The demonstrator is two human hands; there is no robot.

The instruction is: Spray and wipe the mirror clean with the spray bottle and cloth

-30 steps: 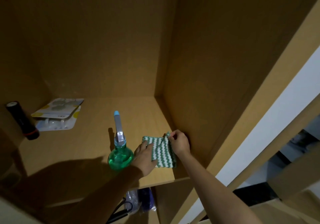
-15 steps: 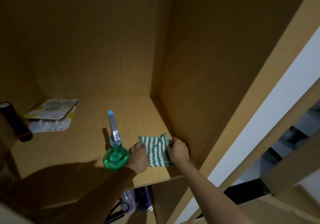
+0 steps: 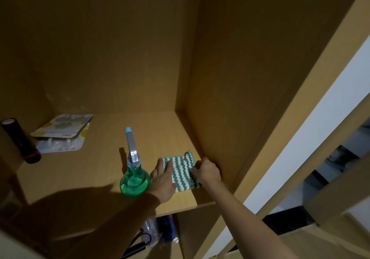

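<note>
A green-and-white zigzag cloth (image 3: 181, 171) lies flat on the wooden shelf (image 3: 96, 170), near its front right corner. My left hand (image 3: 163, 178) rests flat on the cloth's left edge, fingers spread. My right hand (image 3: 207, 171) is closed, pinching the cloth's right edge against the cabinet's side wall. A round green spray bottle (image 3: 134, 180) with a tall blue-tipped nozzle stands upright just left of my left hand, touching or nearly touching it. No mirror is in view.
A black flashlight (image 3: 20, 140) with a red ring stands at the shelf's left edge. A blister pack (image 3: 62, 136) lies at the back left. Bagged items (image 3: 160, 232) sit on the lower shelf. The cabinet's side wall (image 3: 230, 98) closes the right.
My right hand has laid the cloth's raised corner down and slid back along its right edge. My left hand stays on the cloth's left side. The bottle has not moved.
</note>
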